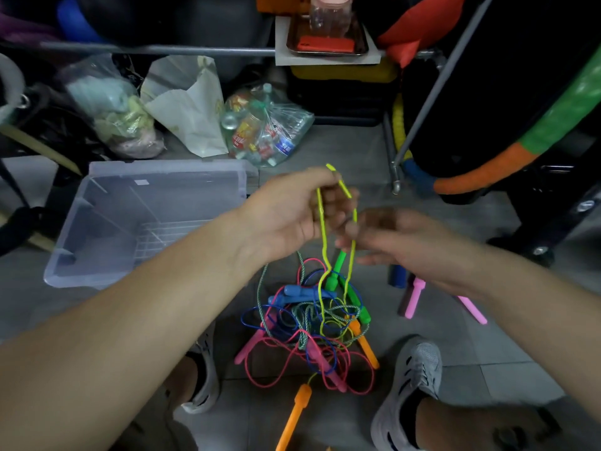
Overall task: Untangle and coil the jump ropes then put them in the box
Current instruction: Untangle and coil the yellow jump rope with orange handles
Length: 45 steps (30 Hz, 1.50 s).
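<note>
Two bare arms come in from the bottom corners and meet in the middle of the frame. The left hand (289,213) is higher, its fingers curled round the yellow rope (320,209). The right hand (403,239) pinches it just beside.

Tangled jump ropes (312,320) beside clear box (143,222)
</note>
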Available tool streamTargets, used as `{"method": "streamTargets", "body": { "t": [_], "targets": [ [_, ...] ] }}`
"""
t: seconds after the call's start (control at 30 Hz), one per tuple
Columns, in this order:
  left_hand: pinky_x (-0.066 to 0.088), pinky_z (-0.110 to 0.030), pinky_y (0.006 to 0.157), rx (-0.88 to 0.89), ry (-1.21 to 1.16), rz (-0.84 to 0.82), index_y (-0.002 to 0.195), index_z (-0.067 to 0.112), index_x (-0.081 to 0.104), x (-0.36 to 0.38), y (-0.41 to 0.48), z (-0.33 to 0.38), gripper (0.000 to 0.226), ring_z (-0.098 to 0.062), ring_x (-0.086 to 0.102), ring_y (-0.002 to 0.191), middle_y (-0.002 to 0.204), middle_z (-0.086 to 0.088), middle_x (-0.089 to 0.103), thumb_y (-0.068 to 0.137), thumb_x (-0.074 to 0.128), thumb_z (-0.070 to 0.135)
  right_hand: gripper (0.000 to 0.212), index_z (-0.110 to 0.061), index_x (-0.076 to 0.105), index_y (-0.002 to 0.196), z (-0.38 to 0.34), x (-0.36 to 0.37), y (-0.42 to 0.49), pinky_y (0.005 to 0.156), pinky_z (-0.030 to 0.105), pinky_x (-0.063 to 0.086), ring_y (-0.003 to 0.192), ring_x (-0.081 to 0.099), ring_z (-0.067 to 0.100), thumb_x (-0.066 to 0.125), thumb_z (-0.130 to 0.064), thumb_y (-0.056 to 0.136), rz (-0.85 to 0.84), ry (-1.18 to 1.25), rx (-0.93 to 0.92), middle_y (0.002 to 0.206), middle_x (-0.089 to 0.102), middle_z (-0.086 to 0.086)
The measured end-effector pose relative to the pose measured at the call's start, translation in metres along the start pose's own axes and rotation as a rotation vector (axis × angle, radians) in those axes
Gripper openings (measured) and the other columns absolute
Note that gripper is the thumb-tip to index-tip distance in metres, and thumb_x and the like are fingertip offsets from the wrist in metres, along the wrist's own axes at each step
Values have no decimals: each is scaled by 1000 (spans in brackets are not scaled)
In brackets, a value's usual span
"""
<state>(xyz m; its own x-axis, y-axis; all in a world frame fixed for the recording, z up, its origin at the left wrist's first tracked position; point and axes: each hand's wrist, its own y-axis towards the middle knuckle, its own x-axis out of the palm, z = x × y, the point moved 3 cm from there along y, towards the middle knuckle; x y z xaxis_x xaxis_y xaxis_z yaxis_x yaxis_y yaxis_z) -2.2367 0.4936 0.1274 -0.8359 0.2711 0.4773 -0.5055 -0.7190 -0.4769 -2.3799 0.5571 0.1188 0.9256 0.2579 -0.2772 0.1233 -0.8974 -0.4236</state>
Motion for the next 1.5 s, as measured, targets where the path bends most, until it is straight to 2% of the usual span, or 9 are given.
{"method": "streamTargets", "body": {
  "t": [0.13,0.27,0.4,0.6,0.83,0.97,1.13,1.3,1.5],
  "targets": [
    [54,-20,54,75,-135,43,82,11,59,-10,2,16,21,-13,69,66,81,-8,73,100,50,13,4,-17,68,94,6,-8,6,93,42,53,87,71,10,64,-17,95,8,-377,-58,90,76,-2],
    [57,-30,73,46,265,123,107,15,62,-18,8,1,24,-24,74,97,112,-15,73,97,59,37,15,4,61,99,-12,-28,6,65,39,63,64,71,25,54,-9,99,223,75,-58,71,73,9],
    [47,-49,101,27,687,-118,108,15,64,-4,0,-32,47,-27,69,106,114,-16,72,68,80,33,13,-2,61,97,-31,-42,4,51,27,58,59,71,18,57,-15,96,298,422,-156,69,72,4],
    [56,-54,79,193,820,-38,113,11,63,-3,-1,-26,35,-26,66,68,78,-9,74,82,79,11,25,-7,61,90,-29,-44,9,56,32,59,65,72,23,55,-31,95,323,631,-155,75,72,10],
    [58,-28,52,256,453,75,97,6,57,-7,1,-8,14,-18,69,58,73,-12,74,90,69,2,23,-8,68,83,0,-19,15,77,40,55,76,69,26,52,-17,97,224,88,-16,78,74,7],
    [61,-32,56,202,257,104,89,7,57,-7,2,-6,12,-22,71,62,73,-12,73,91,68,3,24,-17,68,91,8,-5,13,79,32,54,78,65,14,64,-40,85,-6,-364,-55,84,72,-1],
    [60,-30,56,197,166,89,97,7,56,-8,1,1,13,-22,72,67,84,-16,74,92,68,7,20,-15,70,84,6,5,13,76,44,54,69,64,15,63,-30,95,37,-323,-156,75,71,4],
    [52,-26,60,343,715,226,91,15,62,-25,6,11,22,-18,71,68,89,-8,76,98,61,36,18,-8,69,83,-9,-14,11,66,37,62,64,71,21,60,-16,97,274,-62,-231,71,75,3],
    [46,-35,103,73,1304,-151,111,32,65,-13,-1,-32,44,-13,62,110,114,7,69,95,41,65,11,-4,64,95,-28,-27,4,53,27,57,58,69,20,60,-14,95,377,376,-261,68,73,8]
  ]
}}
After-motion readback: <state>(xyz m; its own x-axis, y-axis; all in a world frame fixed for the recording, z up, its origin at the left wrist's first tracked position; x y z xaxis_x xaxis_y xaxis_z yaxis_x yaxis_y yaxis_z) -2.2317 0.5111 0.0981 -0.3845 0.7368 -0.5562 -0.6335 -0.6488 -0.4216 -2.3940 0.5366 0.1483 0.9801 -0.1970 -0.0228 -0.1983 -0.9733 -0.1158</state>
